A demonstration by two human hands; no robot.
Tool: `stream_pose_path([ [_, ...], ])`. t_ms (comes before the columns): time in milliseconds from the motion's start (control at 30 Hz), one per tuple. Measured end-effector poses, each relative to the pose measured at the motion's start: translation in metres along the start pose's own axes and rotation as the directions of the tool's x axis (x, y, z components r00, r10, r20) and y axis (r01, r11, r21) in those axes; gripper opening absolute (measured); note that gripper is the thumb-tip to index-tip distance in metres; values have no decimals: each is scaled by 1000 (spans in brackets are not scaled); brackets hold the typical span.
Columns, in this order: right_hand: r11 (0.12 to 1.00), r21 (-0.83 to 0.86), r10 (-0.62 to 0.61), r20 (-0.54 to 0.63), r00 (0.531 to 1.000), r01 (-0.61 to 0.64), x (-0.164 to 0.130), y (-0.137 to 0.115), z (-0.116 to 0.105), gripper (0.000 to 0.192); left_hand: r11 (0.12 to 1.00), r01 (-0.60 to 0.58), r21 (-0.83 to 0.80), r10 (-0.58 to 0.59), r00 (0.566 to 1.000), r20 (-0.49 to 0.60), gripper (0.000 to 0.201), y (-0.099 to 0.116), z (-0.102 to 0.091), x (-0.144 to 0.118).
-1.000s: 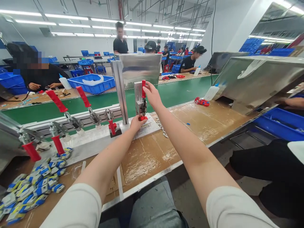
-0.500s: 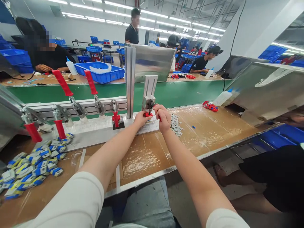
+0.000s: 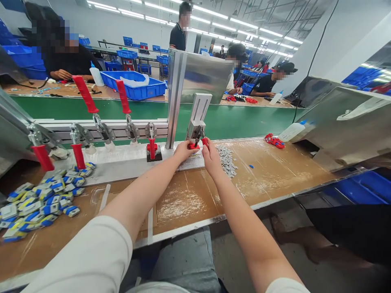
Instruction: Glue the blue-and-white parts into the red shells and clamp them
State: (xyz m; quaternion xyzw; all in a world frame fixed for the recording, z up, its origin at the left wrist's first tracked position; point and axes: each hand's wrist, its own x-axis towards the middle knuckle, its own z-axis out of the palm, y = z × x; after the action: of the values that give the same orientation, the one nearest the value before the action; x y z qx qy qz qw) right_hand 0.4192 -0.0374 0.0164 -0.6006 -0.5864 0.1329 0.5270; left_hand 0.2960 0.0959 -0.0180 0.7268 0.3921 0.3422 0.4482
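Our left hand (image 3: 183, 149) pinches the small red part (image 3: 192, 146) seated under the toggle press (image 3: 198, 122), steadying it there. Our right hand (image 3: 210, 154) grips the press's red handle (image 3: 204, 141), lowered beside it. Grey pieces (image 3: 226, 158) lie just right, within reach on the table (image 3: 189, 195).

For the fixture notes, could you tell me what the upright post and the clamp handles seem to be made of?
Upright post: probably aluminium, brushed silver with a straight extruded profile. Clamp handles: likely a red rubbery or plastic sleeve, matte, over bright steel linkages; the exact material is unclear.
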Motion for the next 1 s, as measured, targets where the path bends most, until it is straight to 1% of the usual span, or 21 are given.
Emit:
stream_pose_path([
  [67, 990, -135, -55, -22, 998, 52, -1, -2, 2, 54, 1000, 6, 10, -6, 1000, -1, 44, 2, -1, 0],
  [133, 973, -216, -90, -18, 996, 84, -2, -1, 3, 54, 1000, 8, 25, -8, 1000, -1, 42, 4, -2, 0],
  [267, 946, -304, -127, -25, 992, 113, 1, 10, 11, 54, 998, 3, 57, -3, 1000, 1, 38, 6, -3, -2],
  [400, 917, -383, -136, -45, 990, 108, 3, 24, 27, 54, 994, -4, 112, 6, 1000, -20, 33, 9, -5, -4],
  [467, 897, -433, -129, -63, 990, 89, 2, 27, 35, 54, 988, -15, 152, 19, 1000, -23, 31, 16, -7, -8],
  [533, 868, -491, -132, -88, 987, 72, 3, 26, 39, 53, 979, -46, 198, 49, 999, -7, 31, 28, -10, -14],
  [600, 842, -537, -136, -115, 984, 54, 5, 22, 41, 52, 965, -95, 243, 92, 995, 23, 33, 40, -18, -26],
  [633, 836, -547, -132, -130, 983, 40, 6, 19, 40, 51, 958, -115, 261, 109, 993, 35, 35, 45, -25, -36],
  [667, 836, -548, -123, -143, 982, 25, 5, 16, 39, 51, 951, -140, 276, 130, 990, 53, 37, 48, -36, -50],
  [700, 842, -540, -110, -157, 982, 8, 3, 13, 37, 53, 941, -177, 289, 159, 984, 82, 39, 48, -51, -68],
  [733, 852, -524, -92, -170, 981, -11, -1, 10, 34, 57, 929, -218, 300, 191, 975, 116, 40, 48, -71, -90],
  [767, 865, -501, -80, -185, 979, -24, -7, 8, 32, 62, 915, -255, 314, 219, 965, 146, 40, 46, -96, -117],
  [800, 882, -469, -70, -205, 976, -36, -16, 6, 30, 68, 899, -285, 332, 244, 956, 160, 40, 44, -126, -149],
  [833, 903, -429, -73, -232, 970, -35, -25, 4, 30, 71, 888, -280, 366, 248, 960, 131, 38, 43, -159, -184],
  [867, 926, -376, -99, -276, 956, -13, -35, 2, 30, 73, 879, -234, 416, 231, 971, 59, 36, 45, -193, -222],
  [900, 953, -301, -125, -298, 946, 31, -44, 0, 32, 71, 867, -158, 472, 208, 977, -54, 34, 48, -226, -262],
  [933, 975, -211, -136, -312, 940, 71, -52, -4, 36, 66, 850, -53, 525, 159, 974, -159, 32, 54, -256, -301],
  [967, 986, -123, -140, -281, 949, 109, -59, -10, 42, 60, 823, 71, 563, 79, 968, -237, 31, 60, -283, -340],
  [1000, 990, -60, -142, -245, 959, 131, -64, -18, 49, 54, 785, 194, 588, -1, 950, -312, 31, 66, -307, -376],
])
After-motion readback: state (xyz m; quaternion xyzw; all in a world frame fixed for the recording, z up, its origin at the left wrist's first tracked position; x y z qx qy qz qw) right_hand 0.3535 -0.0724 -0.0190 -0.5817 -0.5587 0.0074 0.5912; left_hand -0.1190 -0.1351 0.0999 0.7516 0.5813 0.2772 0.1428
